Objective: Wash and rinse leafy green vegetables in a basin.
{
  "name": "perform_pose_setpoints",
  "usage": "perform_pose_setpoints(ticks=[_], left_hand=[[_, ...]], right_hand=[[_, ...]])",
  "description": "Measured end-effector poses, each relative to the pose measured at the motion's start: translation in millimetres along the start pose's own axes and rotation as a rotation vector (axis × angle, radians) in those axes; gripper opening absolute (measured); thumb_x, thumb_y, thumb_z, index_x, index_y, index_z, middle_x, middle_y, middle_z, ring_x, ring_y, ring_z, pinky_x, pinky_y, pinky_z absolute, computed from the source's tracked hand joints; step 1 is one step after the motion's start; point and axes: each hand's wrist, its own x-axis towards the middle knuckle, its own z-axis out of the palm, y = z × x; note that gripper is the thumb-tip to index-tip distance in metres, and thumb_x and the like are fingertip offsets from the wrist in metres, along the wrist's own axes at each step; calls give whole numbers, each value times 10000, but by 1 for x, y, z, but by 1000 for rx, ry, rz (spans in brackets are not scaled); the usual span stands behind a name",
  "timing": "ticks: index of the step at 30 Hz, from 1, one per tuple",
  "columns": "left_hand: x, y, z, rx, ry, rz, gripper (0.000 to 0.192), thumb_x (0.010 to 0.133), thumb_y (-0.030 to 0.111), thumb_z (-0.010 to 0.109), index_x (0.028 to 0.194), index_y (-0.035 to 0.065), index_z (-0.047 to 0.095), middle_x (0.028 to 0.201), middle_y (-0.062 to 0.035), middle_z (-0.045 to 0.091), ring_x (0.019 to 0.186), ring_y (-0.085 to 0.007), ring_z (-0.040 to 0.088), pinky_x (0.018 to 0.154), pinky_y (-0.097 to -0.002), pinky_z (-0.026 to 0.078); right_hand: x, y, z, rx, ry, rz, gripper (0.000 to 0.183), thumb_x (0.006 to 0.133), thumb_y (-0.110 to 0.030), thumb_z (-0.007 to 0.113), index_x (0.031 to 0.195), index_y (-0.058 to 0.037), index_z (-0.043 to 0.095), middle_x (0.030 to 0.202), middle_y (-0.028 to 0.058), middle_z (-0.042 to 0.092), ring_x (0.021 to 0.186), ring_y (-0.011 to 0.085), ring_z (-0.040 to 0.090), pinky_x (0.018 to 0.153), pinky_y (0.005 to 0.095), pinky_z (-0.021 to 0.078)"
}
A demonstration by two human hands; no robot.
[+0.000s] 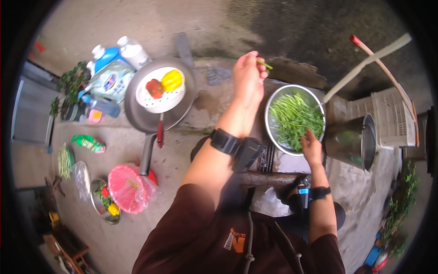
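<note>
A steel bowl (269,132) stands before me on the right, holding a heap of leafy greens with long pale stems (291,113). My left hand (249,73) is raised beyond and to the left of the bowl. A short green stem (265,64) sticks out from its pinched fingers. Over the near right rim of the bowl reaches my right hand (312,147), fingers apart at the edge of the leaves. I cannot tell whether they touch them.
Left stands a frying pan (131,99) with a white strainer (147,105) holding red and yellow peppers. A pink-lined bin (118,185) and a metal bowl of vegetable pieces (94,198) lie nearer. A metal bucket (345,140) and white crate (393,120) are right. Bottles (133,51) line the back left.
</note>
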Motion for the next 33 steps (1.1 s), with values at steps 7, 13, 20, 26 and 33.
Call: perform_pose_setpoints(ticks=[7, 13, 20, 26, 33], left_hand=[[-94, 199, -59, 332, 50, 804, 176, 877, 118, 464, 1010, 3, 457, 717, -33, 492, 609, -90, 467, 517, -214, 380], [-205, 288, -228, 1023, 909, 1251, 254, 871, 173, 459, 1035, -20, 476, 800, -80, 514, 708, -148, 486, 689, -271, 422], [-299, 290, -575, 1136, 855, 133, 447, 838, 222, 500, 1212, -13, 432, 1144, -144, 509, 1023, -269, 482, 908, -359, 365], [-181, 309, -359, 1676, 743, 678, 347, 827, 182, 513, 1043, -90, 528, 978, -183, 586, 890, -242, 562, 815, -335, 433], [-105, 166, -24, 817, -124, 474, 319, 884, 120, 474, 1155, -44, 439, 1191, -147, 468, 1115, -246, 469, 905, -359, 420]], right_hand=[[-45, 55, -31, -124, -130, 51, 341, 763, -132, 555, 1082, -10, 551, 927, 191, 617, 857, 295, 609, 759, 354, 469], [-67, 28, -30, -259, -257, -17, 284, 738, -146, 569, 1006, -57, 601, 914, 201, 604, 843, 339, 585, 743, 384, 468], [-70, -5, -34, -198, -331, -57, 242, 746, -134, 528, 972, -72, 590, 897, 179, 607, 879, 344, 567, 780, 413, 445], [-76, 43, -58, -279, -312, 59, 222, 740, -126, 511, 937, -96, 609, 902, 169, 608, 883, 333, 571, 776, 412, 452], [-58, 61, -49, -258, -296, 99, 236, 747, -173, 533, 963, -138, 621, 868, 157, 616, 850, 329, 583, 763, 408, 458]])
